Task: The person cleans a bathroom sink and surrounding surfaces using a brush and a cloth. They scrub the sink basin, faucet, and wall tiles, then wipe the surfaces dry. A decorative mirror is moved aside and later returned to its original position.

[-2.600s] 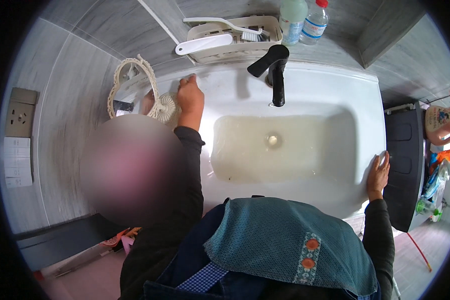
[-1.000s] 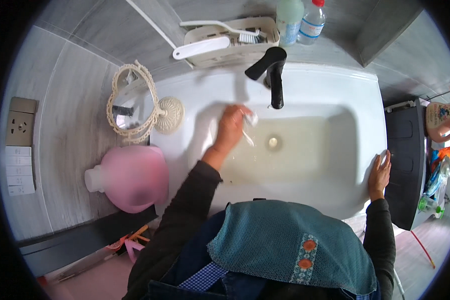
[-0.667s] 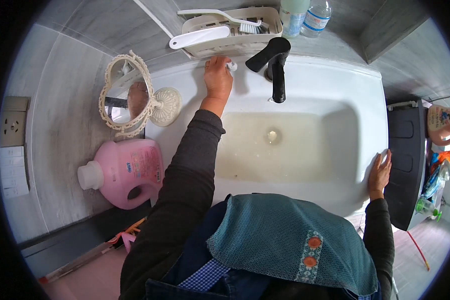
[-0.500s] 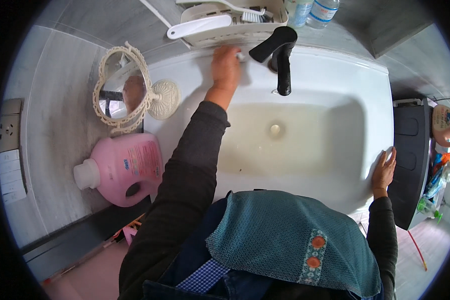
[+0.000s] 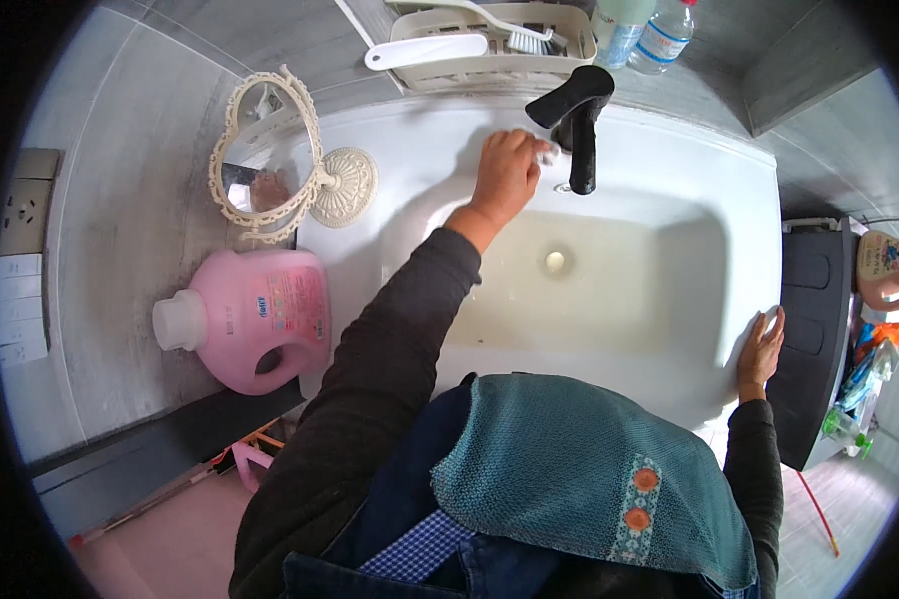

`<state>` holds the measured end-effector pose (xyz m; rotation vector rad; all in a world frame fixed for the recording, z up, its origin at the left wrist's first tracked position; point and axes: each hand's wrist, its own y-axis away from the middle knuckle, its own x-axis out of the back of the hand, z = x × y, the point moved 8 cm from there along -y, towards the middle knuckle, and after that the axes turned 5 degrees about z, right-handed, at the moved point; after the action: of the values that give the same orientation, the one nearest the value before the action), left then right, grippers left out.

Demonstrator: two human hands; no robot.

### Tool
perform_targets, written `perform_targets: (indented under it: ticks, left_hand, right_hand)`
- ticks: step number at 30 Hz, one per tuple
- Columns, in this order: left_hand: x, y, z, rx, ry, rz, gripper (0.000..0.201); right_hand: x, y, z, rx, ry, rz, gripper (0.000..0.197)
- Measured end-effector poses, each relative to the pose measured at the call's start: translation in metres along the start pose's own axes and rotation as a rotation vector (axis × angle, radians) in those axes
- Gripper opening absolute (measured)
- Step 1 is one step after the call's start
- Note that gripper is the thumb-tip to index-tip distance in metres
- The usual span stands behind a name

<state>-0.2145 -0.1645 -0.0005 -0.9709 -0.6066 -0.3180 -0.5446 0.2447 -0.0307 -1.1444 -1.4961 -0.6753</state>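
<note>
Left hand [image 5: 504, 175] fingers closed on a small white pad [image 5: 545, 153] pressed beside the tap [image 5: 579, 125] base, right hand [image 5: 759, 344] flat on sink [image 5: 669, 170] rim — wet rim, pad may slip.

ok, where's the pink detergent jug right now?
Head view, person's left: the pink detergent jug lies on its side beside the white sink, just below the ornate mirror.
</note>
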Motion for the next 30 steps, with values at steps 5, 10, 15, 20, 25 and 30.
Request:
perform_targets:
  ticks: [5,10,15,20,25,30]
  left_hand:
    - [-0.001,0.057,0.034,-0.271,-0.111,-0.308,0.019]
    - [0.052,0.080,0.007,0.035,-0.020,-0.237,0.025]
    - [0.088,0.022,-0.081,0.537,0.009,0.093,0.023]
    - [0.065,-0.015,-0.096,0.425,-0.109,0.152,0.020]
    - [0.050,-0.027,-0.088,0.334,-0.283,0.213,0.025]
    - [0.033,-0.033,-0.087,0.326,-0.277,0.209,0.018]
  right_hand:
    - [0.005,0.004,-0.006,-0.037,0.004,-0.017,0.054]
    - [0.004,0.005,-0.010,0.022,-0.037,0.007,0.053]
    - [0.004,0.005,-0.005,-0.029,-0.018,0.000,0.053]
    - [0.004,0.006,-0.005,-0.005,-0.032,0.011,0.053]
    - [0.004,0.005,-0.006,0.031,-0.028,0.017,0.053]
    - [-0.001,0.002,0.003,0.081,-0.023,0.052,0.051]
